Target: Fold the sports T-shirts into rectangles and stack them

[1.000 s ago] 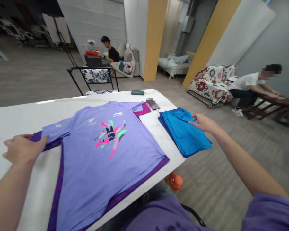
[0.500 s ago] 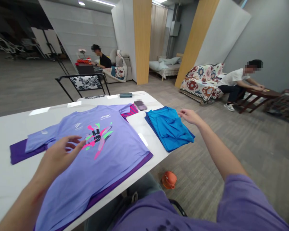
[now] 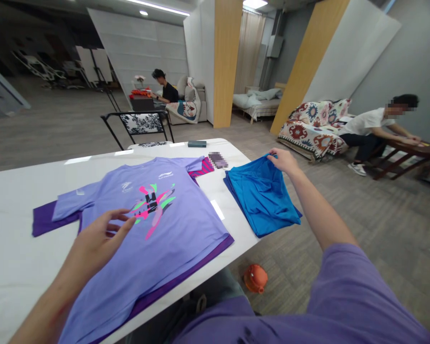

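Note:
My right hand (image 3: pixel 284 161) pinches the far right corner of a folded bright blue garment (image 3: pixel 263 196) and lifts that corner a little. Under it lies a darker blue folded cloth (image 3: pixel 236 198), whose left edge shows. On my left, a lavender T-shirt (image 3: pixel 186 215) with a colourful print is spread out flat. A dark purple garment (image 3: pixel 52 219) sticks out beneath it at the sleeve and hem. Over the shirt's front hovers my left hand (image 3: pixel 105 234), fingers loosely curved and apart, holding nothing.
The white table (image 3: pixel 10 200) bears a grey-green case (image 3: pixel 197 144), a blurred phone-like object (image 3: pixel 218 160) and a pink striped cloth (image 3: pixel 205 167). A chair (image 3: pixel 139 124) stands beyond. An orange pot-like object (image 3: pixel 256 278) is on the floor. Two people sit farther off.
My right hand has moved onto the blue garment, closed on its far corner and raised it slightly. My left hand stays over the shirt. The view has turned slightly left.

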### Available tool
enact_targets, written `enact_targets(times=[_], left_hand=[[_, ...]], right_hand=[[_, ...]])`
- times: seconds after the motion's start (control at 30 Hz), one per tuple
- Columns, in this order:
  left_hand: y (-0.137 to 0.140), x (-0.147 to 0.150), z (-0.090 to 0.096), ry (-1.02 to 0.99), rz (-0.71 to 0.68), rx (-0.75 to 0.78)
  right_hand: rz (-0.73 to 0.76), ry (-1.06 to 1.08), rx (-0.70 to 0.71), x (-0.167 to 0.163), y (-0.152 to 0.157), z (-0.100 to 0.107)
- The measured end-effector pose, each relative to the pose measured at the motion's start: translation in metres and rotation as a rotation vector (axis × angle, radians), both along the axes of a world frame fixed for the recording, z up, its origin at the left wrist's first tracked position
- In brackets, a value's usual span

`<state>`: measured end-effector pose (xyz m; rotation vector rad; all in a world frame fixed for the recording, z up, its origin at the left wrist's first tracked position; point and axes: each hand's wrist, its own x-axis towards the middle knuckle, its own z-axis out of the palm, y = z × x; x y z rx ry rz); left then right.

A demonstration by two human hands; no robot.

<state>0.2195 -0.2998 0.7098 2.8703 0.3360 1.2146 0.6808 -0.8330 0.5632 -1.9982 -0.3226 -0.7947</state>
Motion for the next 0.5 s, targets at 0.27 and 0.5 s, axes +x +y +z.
enact_targets(times=[0.27,0.5], left_hand=[[-0.152,0.105,-0.016,0.137,-0.489,-0.048],[-0.264,0.155,0.031,0.364,-0.699,-0.406]], right_hand=[[0.148,-0.338,0.061,-0.15,-0.055,0.076],[0.506,-0.664,0.256,-0.245,-0.057,0.148]])
